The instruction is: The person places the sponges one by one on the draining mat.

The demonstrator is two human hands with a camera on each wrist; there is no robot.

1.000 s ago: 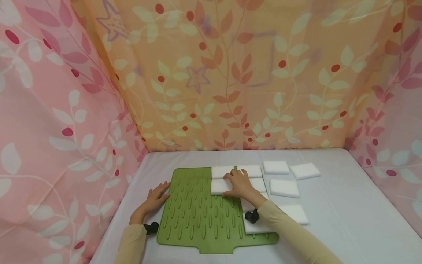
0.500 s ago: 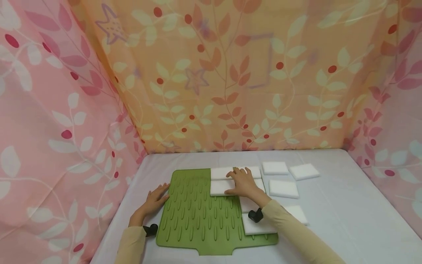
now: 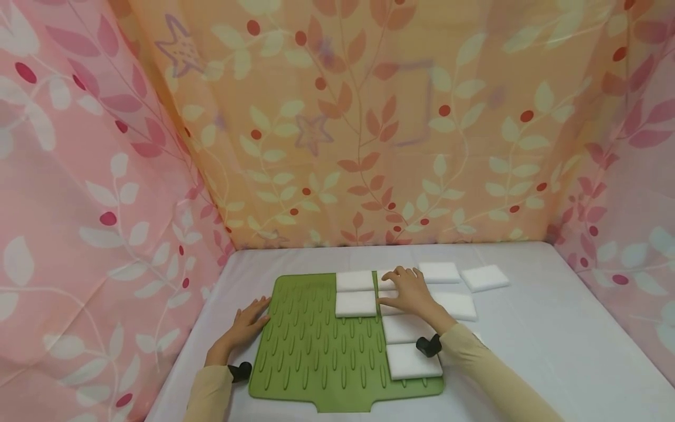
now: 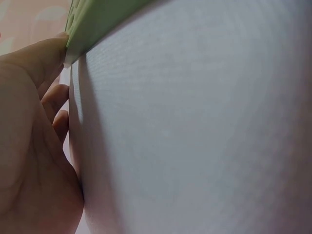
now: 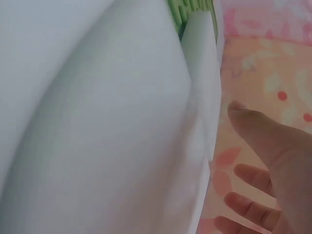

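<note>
A green ridged mat (image 3: 311, 351) lies on the table, with several white rectangular sponges along its back and right. Two of them, a rear sponge (image 3: 354, 281) and one in front of it (image 3: 355, 305), sit left of a column of others. Over that column's back part is my right hand (image 3: 412, 291), fingers spread and bent, partly hiding the sponges. In the right wrist view its thumb (image 5: 253, 126) and fingers stand apart with nothing between them. My left hand (image 3: 245, 325) rests beside the mat's left edge, its thumb (image 4: 48, 51) touching the green rim.
Right of the mat, loose white sponges lie on the white-covered table (image 3: 538, 351): one at the back (image 3: 439, 272), a slanted one (image 3: 485, 278) and one nearer (image 3: 459, 306). Another is mostly behind the right forearm. A floral orange curtain (image 3: 358, 176) closes off the back.
My right hand has shifted right, from over the left pair of sponges to the right column, uncovering that pair. The left hand stays at the mat's edge.
</note>
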